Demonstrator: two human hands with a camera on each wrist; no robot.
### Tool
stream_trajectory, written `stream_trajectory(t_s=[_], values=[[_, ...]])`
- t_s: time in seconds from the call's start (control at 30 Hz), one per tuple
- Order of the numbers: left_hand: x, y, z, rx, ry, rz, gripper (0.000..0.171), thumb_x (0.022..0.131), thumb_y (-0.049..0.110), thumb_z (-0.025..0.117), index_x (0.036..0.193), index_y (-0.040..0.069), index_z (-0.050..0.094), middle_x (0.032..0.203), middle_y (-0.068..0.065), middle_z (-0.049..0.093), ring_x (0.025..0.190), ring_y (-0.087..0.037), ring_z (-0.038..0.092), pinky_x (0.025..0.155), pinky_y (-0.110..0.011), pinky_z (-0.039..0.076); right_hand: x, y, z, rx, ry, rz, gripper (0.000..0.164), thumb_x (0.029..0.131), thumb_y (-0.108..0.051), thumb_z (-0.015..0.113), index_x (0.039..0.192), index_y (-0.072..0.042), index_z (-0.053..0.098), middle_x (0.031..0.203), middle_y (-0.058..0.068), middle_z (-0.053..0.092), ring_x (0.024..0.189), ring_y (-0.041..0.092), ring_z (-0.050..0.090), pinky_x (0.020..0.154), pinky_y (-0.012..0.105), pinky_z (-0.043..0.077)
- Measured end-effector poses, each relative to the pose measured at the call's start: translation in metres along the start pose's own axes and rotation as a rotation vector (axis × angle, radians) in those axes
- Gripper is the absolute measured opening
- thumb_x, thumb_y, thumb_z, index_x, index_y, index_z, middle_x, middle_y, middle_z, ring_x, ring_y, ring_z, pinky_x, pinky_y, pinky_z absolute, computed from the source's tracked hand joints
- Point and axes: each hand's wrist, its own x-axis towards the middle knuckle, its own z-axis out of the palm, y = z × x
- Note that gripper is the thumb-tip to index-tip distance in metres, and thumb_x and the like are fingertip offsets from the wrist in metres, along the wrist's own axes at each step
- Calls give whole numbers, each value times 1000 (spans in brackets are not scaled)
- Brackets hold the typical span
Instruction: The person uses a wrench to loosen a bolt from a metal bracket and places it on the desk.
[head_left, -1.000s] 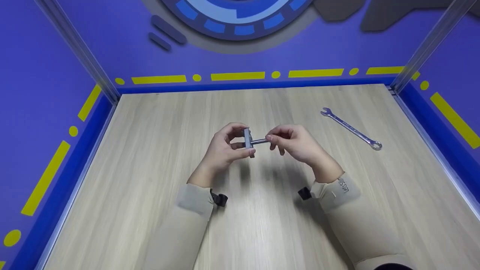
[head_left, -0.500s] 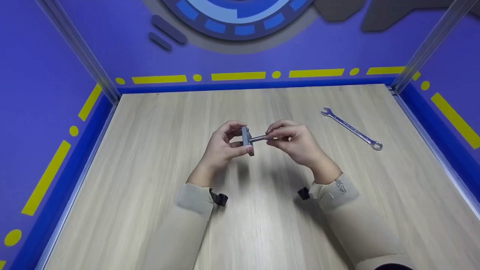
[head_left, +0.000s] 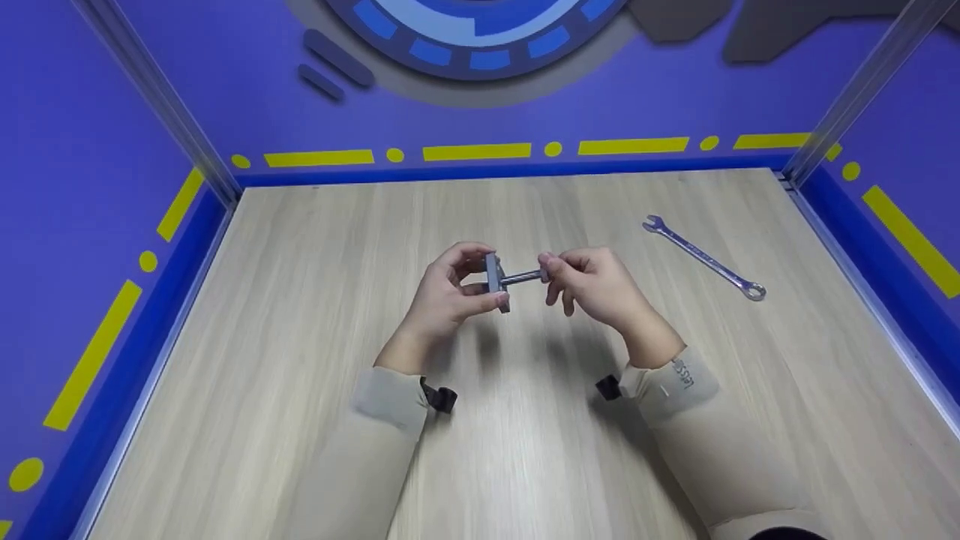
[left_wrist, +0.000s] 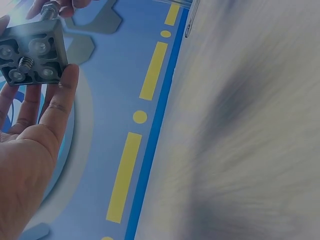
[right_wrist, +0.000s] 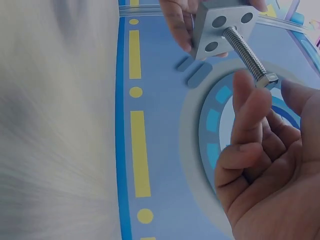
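In the head view my left hand (head_left: 435, 296) holds a square grey metal block (head_left: 493, 274) by its edges, raised above the table. A hex bolt (head_left: 523, 277) runs through the block and sticks out to the right. Thumb and forefinger of my right hand (head_left: 600, 289) are at the bolt's head, one on each side. The right wrist view shows the block's flat face (right_wrist: 207, 35) with round holes and the bolt's threaded shank (right_wrist: 247, 52). From the left wrist, the block's recessed back (left_wrist: 35, 55) is visible, with the threaded bolt end (left_wrist: 25, 64) poking out.
A combination wrench (head_left: 705, 259) lies on the wooden table (head_left: 315, 300) at the right, beyond my right hand. Blue panels (head_left: 480, 120) with yellow marks stand at the back and sides, joined by metal posts (head_left: 161, 105).
My right hand's fingers have shifted on the bolt head, the thumb rising and the hand moving slightly right, so the head now shows. The left hand keeps holding the block in nearly the same place.
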Motion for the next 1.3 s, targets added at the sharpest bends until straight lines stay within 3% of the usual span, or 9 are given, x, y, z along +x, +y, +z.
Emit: stream_trajectory(t_s=[0.23, 0.43, 0.6, 0.73, 0.83, 0.93, 1.03, 1.13, 1.3], values=[[-2, 1, 2, 15, -11, 0, 70, 84, -12, 91, 146, -6, 59, 130, -7, 66, 122, -21, 68, 107, -39, 70, -4, -1, -1, -7, -53, 15, 45, 116, -40, 67, 88, -7, 78, 71, 1, 73, 55, 14, 65, 53, 26, 59], [-4, -1, 2, 4, -14, -7, 67, 86, -12, 90, 145, -3, 61, 130, -8, 65, 122, -25, 69, 104, -39, 71, -7, -4, -5, -25, -72, -41, 22, 110, -21, 76, 107, 1, 80, 86, 6, 78, 65, 11, 67, 58, 21, 57], [-4, -1, 2, -13, -9, -1, 65, 85, -13, 90, 142, 0, 63, 130, -6, 65, 124, -24, 68, 105, -37, 70, -10, -6, -7, -42, -28, -93, 21, 101, -6, 84, 121, -1, 83, 113, 15, 81, 74, 12, 66, 61, 19, 57], [-3, 0, 2, -1, -8, 14, 64, 85, -11, 91, 141, 1, 64, 130, -5, 66, 124, -22, 67, 109, -41, 69, -11, -6, -7, -79, 30, -128, 21, 98, -1, 85, 117, -9, 86, 99, 10, 81, 68, 11, 63, 56, 19, 47], [-4, 1, 2, 7, -11, 11, 63, 86, -9, 91, 142, 2, 64, 131, -5, 66, 124, -22, 67, 111, -47, 67, -12, -6, -5, -85, 35, -144, 25, 96, -1, 87, 118, -12, 87, 92, 8, 79, 68, 11, 61, 56, 20, 46], [-5, 2, 2, 6, -9, 5, 64, 86, -9, 90, 143, 1, 63, 131, -6, 66, 124, -22, 68, 111, -47, 68, -10, -7, -2, -84, -19, -134, 36, 96, -8, 90, 132, -13, 83, 109, 9, 83, 72, 12, 63, 59, 19, 49], [-5, 5, 1, 6, -10, 4, 65, 86, -10, 90, 144, -2, 62, 131, -7, 66, 123, -22, 68, 108, -41, 69, -6, -8, 0, -53, -74, -86, 39, 103, -20, 85, 140, -9, 78, 121, 11, 84, 73, 13, 66, 63, 20, 53], [-4, 8, 1, 19, -22, 11, 67, 85, -9, 91, 144, -3, 62, 132, -7, 66, 123, -22, 67, 106, -37, 69, -5, -9, 1, -12, -45, 1, 37, 114, -37, 71, 123, -2, 81, 100, 11, 85, 64, 14, 67, 63, 23, 53], [-4, 15, 1, 38, -23, 3, 65, 84, -6, 93, 142, 3, 65, 133, -8, 65, 123, -24, 67, 105, -38, 70, -5, -11, 2, 51, -9, 102, 67, 118, -54, 55, 79, -3, 74, 60, 2, 70, 48, 14, 59, 51, 25, 53]])
